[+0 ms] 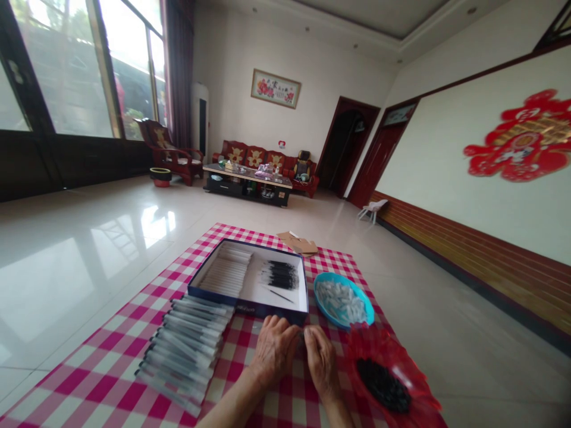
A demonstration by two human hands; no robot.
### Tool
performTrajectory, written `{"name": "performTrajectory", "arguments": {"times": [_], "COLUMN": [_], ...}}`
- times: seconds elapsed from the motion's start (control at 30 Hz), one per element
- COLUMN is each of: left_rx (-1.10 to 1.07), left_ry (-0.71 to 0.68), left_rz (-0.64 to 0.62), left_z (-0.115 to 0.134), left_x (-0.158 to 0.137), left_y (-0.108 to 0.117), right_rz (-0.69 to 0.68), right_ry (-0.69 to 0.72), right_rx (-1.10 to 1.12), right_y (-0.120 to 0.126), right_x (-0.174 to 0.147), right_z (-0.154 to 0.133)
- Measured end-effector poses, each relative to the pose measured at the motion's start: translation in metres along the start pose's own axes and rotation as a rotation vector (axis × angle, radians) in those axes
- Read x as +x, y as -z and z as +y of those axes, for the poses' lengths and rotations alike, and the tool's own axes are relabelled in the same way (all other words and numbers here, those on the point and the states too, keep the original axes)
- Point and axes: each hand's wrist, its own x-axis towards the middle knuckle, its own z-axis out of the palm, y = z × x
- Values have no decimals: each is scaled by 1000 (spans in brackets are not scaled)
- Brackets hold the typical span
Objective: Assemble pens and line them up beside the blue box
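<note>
My left hand [275, 348] is closed at the front edge of the shallow box [272, 311], and a faint clear end, like that of a pen, shows beside its knuckles. My right hand [322, 361] meets it with thumb and fingers pinched; a small dark bit shows between the hands, mostly hidden by the fingers. Clear pen barrels [227, 270] lie in the box's left side, with black ink refills [280, 276] to the right. Left of my hands, several pens with dark ends [185, 345] are laid in a row.
A blue bowl [317, 291] of small translucent pieces stands right of the box. Nearer me is a red bowl [419, 380] holding small black pieces [383, 385]. Torn cardboard [298, 242] lies at the far edge of the checked tablecloth [120, 345]. A coffee table [245, 185] stands beyond.
</note>
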Motion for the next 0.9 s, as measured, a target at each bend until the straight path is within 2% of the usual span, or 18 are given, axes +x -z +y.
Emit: {"name": "performTrajectory", "arguments": {"times": [0.2,0.37,0.43,0.5,0.57,0.7,0.8,0.9], "left_rx": [-22,-160,-258,-411,-626,-1191,-1498,-1503], "left_ry": [-50,-113,-83,41,245,602,703,729], "left_rz": [33,258,293,277,254,222,238,292], "left_z": [2,4,3,1,-2,-9,-14,-18], "left_x": [3,-2,-5,-7,-6,3,9,12], "left_y": [4,0,-6,-12,-15,-12,-5,0], "right_rz": [-9,108,135,113,78,17,16,-21], "right_ry": [-37,-118,-156,-186,-188,-87,-34,29], "right_rx": [3,-23,-5,43,84,81,29,-70], "right_y": [0,8,11,13,11,6,5,5], "right_x": [0,3,4,3,2,-1,0,2], "right_z": [0,-1,-1,-2,-4,-8,-9,-10]}}
